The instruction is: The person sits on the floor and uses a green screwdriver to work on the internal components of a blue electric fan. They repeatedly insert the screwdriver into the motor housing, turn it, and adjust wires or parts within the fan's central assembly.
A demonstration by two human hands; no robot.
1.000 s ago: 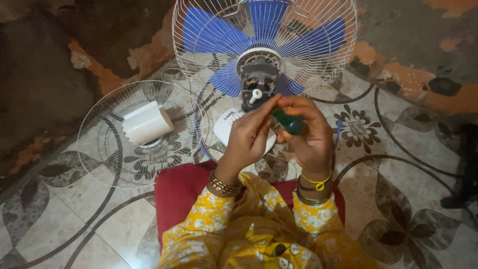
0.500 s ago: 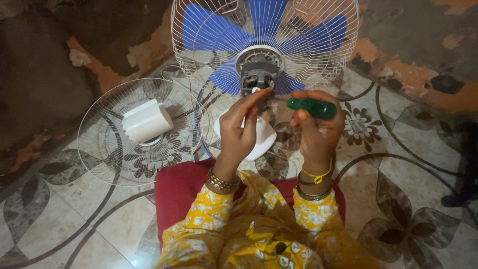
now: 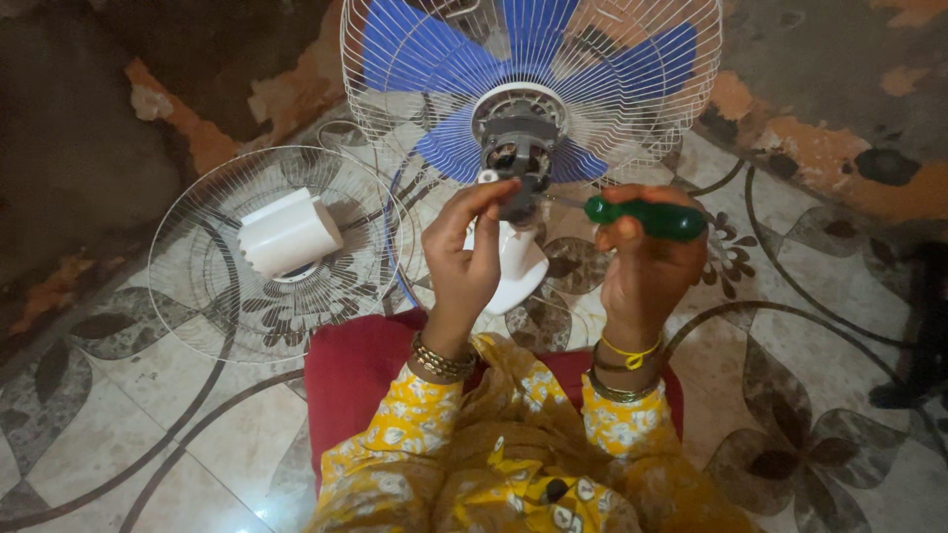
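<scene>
Screwdriver (image 3: 647, 218) with a green handle lies almost level in front of the fan (image 3: 528, 99), near the middle of the view. The right hand (image 3: 647, 262) is closed around the handle, and its thin metal shaft points to the left, toward the grey motor housing (image 3: 515, 138) at the centre of the fan. The tip of the shaft is too thin and dark to see well, so I cannot tell if it touches the housing.

The left hand (image 3: 472, 252) is raised just beside the housing, with the fingers (image 3: 489, 197) pinched narrow at its lower edge. What they pinch is hidden behind the fingertips; a small white part shows there, but its shape is not clear.

The fan has blue blades (image 3: 415, 54) behind a white wire guard (image 3: 681, 109), and the top of the guard is cut off by the upper edge of the picture. Below the hands stands the white neck of the fan (image 3: 518, 266), partly covered by the left hand.

To the left, a second wire guard (image 3: 197, 286) lies flat on the patterned tile floor (image 3: 118, 434), and a white plastic cover (image 3: 288, 234) rests on it. A thin cable (image 3: 395, 266) runs beside this guard.

Near the bottom, yellow patterned sleeves (image 3: 415, 434) and bangles (image 3: 441, 360) are visible over a red cushion (image 3: 355, 380), which is mostly hidden by the person's clothes. The wall at the far side is dark and hard to read.
</scene>
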